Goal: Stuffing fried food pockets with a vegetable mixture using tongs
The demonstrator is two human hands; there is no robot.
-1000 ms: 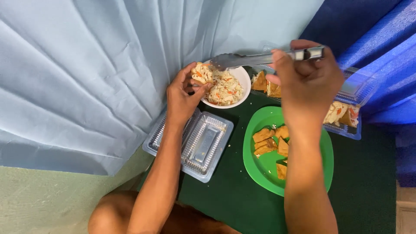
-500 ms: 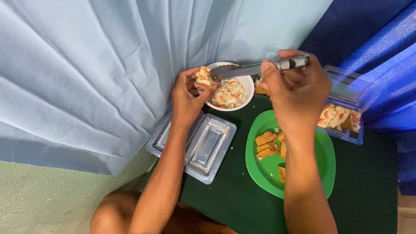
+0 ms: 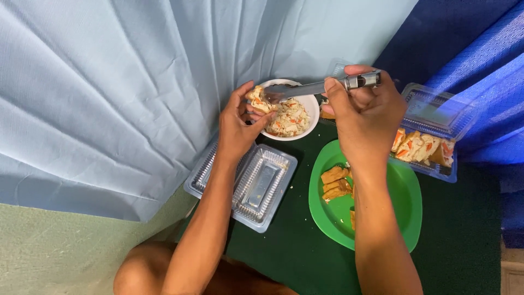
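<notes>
My left hand (image 3: 238, 124) holds a stuffed fried piece (image 3: 258, 100) over the left rim of a white bowl (image 3: 309, 104) of pale filling with orange bits. My right hand (image 3: 361, 112) grips a metal spoon (image 3: 319, 87) by its handle, with the spoon's tip resting on the piece. Under my right forearm lies a green plate (image 3: 398, 202) with several brown fried pieces (image 3: 334, 182).
A clear plastic tray (image 3: 432, 139) at the right holds filled pieces. Two empty clear plastic trays (image 3: 261, 186) lie below the bowl. All rest on a dark green cloth (image 3: 289, 257). Light blue fabric (image 3: 109, 93) fills the left, dark blue fabric (image 3: 469, 49) the right.
Both hands have shifted slightly left and down in view. The spoon's tip has come onto the piece in my left hand, which sits lower at the bowl's rim.
</notes>
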